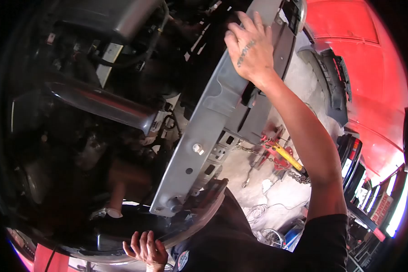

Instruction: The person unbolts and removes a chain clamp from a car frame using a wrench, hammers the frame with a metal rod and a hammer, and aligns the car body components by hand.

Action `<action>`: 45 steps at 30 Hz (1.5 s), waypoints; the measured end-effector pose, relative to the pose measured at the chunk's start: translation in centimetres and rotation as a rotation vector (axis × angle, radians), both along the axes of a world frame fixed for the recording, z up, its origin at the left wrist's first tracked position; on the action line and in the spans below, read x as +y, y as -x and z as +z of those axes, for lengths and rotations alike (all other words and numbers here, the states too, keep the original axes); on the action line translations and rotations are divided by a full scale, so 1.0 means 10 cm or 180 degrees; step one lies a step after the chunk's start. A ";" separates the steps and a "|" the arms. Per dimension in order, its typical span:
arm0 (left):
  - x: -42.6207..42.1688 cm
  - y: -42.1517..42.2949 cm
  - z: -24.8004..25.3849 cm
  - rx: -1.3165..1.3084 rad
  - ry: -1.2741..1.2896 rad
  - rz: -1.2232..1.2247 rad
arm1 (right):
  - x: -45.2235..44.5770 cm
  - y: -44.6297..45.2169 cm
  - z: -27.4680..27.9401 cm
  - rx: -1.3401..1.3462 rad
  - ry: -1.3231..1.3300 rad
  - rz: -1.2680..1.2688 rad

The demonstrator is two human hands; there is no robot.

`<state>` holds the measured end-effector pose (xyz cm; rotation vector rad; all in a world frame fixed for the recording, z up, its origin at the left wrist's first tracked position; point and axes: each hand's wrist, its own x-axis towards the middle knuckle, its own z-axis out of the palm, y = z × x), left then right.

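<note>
A long grey metal crossbar [201, 122] runs diagonally across the front of an opened vehicle. My right hand [251, 50] lies over its upper end, back of the hand toward me, with bent fingers hooked over the edge. Lower down, a bolt [197, 148] sits in the bar, with a dark hole below it. At the bottom, my left hand [148, 249] curls its fingers over the rim of a dark curved part with a clear edge, which looks like a headlight [208, 211]. My left palm is partly hidden.
Dark engine-bay parts fill the left, including a rounded tube [104, 106]. On the concrete floor stand a red and yellow tool [285, 156] with a chain and a coiled cable [257, 212]. A removed black bumper [328, 81] lies beside a red vehicle [371, 81].
</note>
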<state>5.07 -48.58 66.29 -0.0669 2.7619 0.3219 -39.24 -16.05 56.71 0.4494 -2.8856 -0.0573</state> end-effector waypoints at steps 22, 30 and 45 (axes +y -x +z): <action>-0.06 -0.04 -0.04 0.0040 -0.0170 0.0029 | -0.03 0.02 0.01 0.0000 -0.0039 -0.0004; -0.07 -0.07 -0.06 0.0155 -0.0046 -0.0216 | -0.04 0.00 0.01 0.0037 0.0063 -0.0038; -0.11 -0.10 -0.06 -0.0111 -0.0038 -0.0239 | -0.09 -0.03 0.17 -0.0127 0.0122 -0.0084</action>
